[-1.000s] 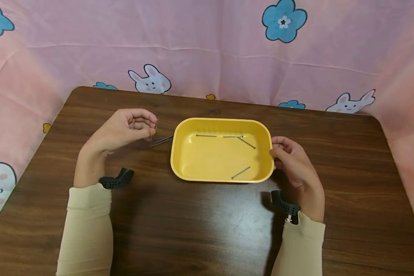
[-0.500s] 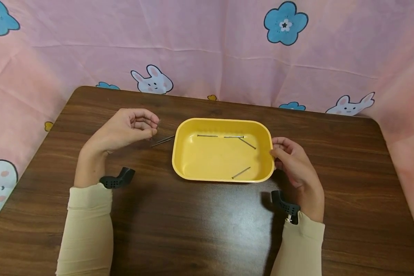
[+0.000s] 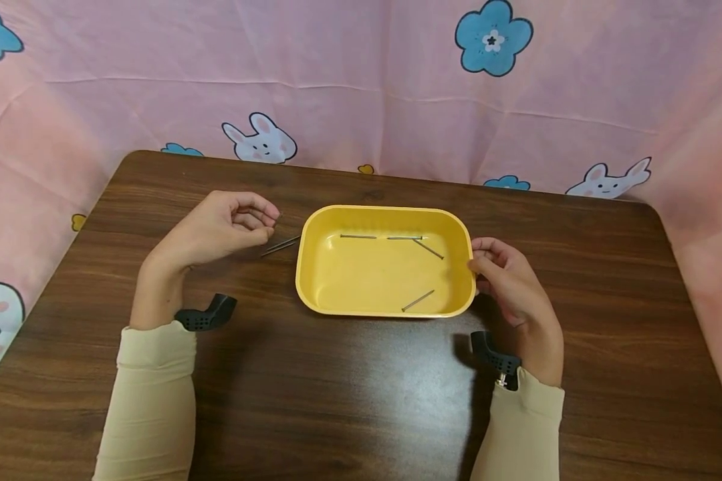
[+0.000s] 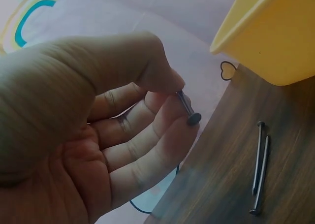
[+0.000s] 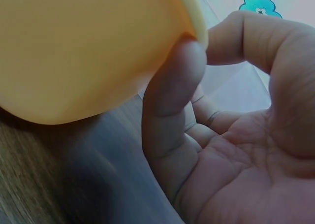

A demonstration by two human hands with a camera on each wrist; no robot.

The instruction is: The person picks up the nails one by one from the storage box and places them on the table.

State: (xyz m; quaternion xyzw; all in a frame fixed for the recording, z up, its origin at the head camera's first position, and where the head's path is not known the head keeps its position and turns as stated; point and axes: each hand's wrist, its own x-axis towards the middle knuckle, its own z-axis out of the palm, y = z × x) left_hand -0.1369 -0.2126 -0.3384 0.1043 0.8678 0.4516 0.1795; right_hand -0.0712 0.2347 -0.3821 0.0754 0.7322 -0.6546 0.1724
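My left hand (image 3: 222, 224) pinches a nail (image 4: 188, 107) between thumb and fingertips, its flat head sticking out in the left wrist view. That hand hovers left of a yellow tray (image 3: 367, 312). Two loose nails (image 4: 261, 165) lie side by side on the wood, between the hand and the tray. With thumb and fingers, my right hand (image 3: 511, 280) grips the tray's right rim (image 5: 193, 12). Inside the tray, several nails lie flat: one nail (image 3: 418, 300) near the front wall, another nail (image 3: 358, 236) at the back left, others at the back right.
The brown wooden table (image 3: 337, 401) extends around the tray. Behind it hangs a pink curtain (image 3: 361, 87) with flowers and rabbits. Black wrist mounts (image 3: 207, 312) sit at both sleeve cuffs.
My left hand has shifted very slightly, with the nail still pinched and less of it showing in the head view. The right hand and the tray hold their place.
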